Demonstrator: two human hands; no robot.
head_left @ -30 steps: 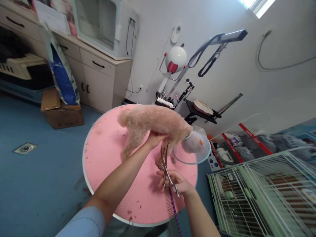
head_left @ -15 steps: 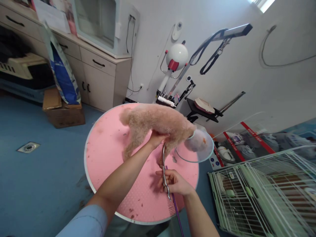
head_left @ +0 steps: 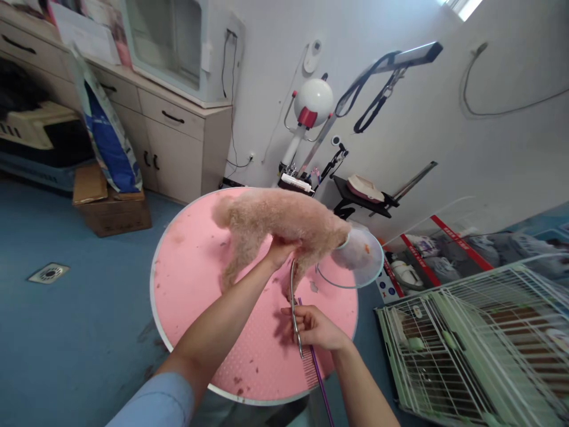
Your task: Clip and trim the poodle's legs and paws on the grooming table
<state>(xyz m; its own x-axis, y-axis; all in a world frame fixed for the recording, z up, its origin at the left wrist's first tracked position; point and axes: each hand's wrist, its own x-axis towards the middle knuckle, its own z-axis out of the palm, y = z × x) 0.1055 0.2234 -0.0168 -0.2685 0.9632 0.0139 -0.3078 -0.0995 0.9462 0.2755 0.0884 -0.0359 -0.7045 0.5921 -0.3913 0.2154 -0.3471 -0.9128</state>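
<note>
A small curly-coated, tan dog [head_left: 284,213] stands on a round pink grooming table [head_left: 186,284], wearing a clear cone collar [head_left: 373,267]. My left hand [head_left: 283,251] reaches under its body and holds it at the chest behind the front legs; the fingertips are partly hidden in fur. In my right hand [head_left: 317,328] is a pair of curved metal scissors [head_left: 292,290], blades pointing up along the dog's front leg. A purple comb [head_left: 320,379] with metal teeth runs behind the same hand, its lower end sticking out towards me.
Hair clippings dot the table. Behind it stand a white-domed dryer [head_left: 315,102], a grooming arm with a looped leash [head_left: 373,112] and a tool holder [head_left: 296,182]. A wire cage [head_left: 444,350] is at the right, a cardboard box [head_left: 113,210] and cabinets [head_left: 175,142] at the left.
The scissors have turned slightly in my right hand, their handles now looking closer together. My left hand stays against the dog. The whole view has shifted a little.
</note>
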